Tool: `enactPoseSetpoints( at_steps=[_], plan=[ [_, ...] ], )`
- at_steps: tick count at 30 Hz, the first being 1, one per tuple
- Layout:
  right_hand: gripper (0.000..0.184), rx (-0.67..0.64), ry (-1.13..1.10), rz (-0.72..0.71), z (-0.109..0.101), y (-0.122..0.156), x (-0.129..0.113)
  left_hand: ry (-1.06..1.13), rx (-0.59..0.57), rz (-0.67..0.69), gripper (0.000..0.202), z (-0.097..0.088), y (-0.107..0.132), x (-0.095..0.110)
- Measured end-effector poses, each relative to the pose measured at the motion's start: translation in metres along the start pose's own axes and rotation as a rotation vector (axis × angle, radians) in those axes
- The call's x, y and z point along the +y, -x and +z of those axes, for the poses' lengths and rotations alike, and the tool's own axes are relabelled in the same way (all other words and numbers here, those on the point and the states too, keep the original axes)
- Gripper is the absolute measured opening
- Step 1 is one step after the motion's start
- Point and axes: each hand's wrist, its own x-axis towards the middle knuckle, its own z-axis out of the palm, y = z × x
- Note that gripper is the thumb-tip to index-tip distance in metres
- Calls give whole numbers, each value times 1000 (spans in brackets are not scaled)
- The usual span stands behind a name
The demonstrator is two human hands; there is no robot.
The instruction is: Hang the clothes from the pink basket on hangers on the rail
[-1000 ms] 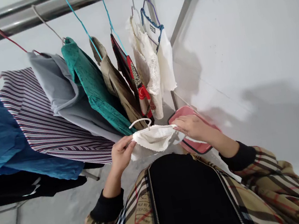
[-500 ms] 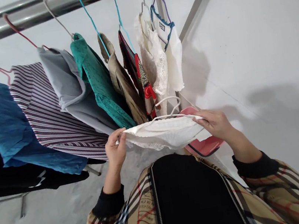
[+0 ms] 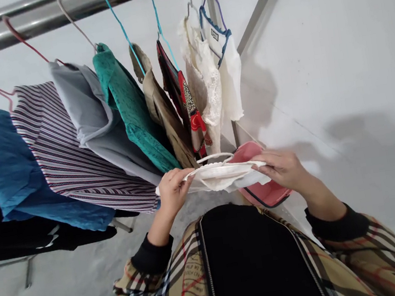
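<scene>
A white garment (image 3: 220,180) is stretched between my two hands in front of my chest. My left hand (image 3: 174,190) pinches its left end, fingers closed on the cloth. At the other end my right hand (image 3: 283,169) grips the cloth between thumb and fingers. A white hanger (image 3: 226,154) sits in the garment, its hook showing above the neckline. The garment's lower part is mostly hidden from this angle.
A metal rail (image 3: 51,16) crosses the upper left, carrying several clothes, among them a striped top (image 3: 55,139), a green garment (image 3: 127,104) and a white top (image 3: 230,79). Below the garment stands a pink bucket (image 3: 271,191). A white wall (image 3: 354,55) lies to the right.
My left hand has moved right, closer to the right hand, along the garment's edge. The garment and its hanger have tilted, and the hook sits lower.
</scene>
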Motion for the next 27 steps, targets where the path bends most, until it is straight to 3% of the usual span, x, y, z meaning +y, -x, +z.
enactPoseSetpoints(
  at_steps=[4,8,12,15,22,25,27],
  plan=[
    [23,-124,-66,24,-25,5,5,73,67,-30,20,-4,-3,5],
    [21,-108,-144,70,-44,21,13,107,128,-40,19,-6,-6,8],
    [23,-64,-148,158,-63,41,20,110,68,14,19,4,-9,11],
    [23,-69,-130,260,-88,58,28,40,16,15,24,11,-9,9],
    [25,209,67,545,-152,100,51,82,-15,-169,30,16,26,-9],
    [35,301,318,664,-155,91,57,88,-50,-249,28,23,47,-11],
    [45,369,494,654,-146,71,59,95,-61,-288,29,29,57,-9]
  ],
)
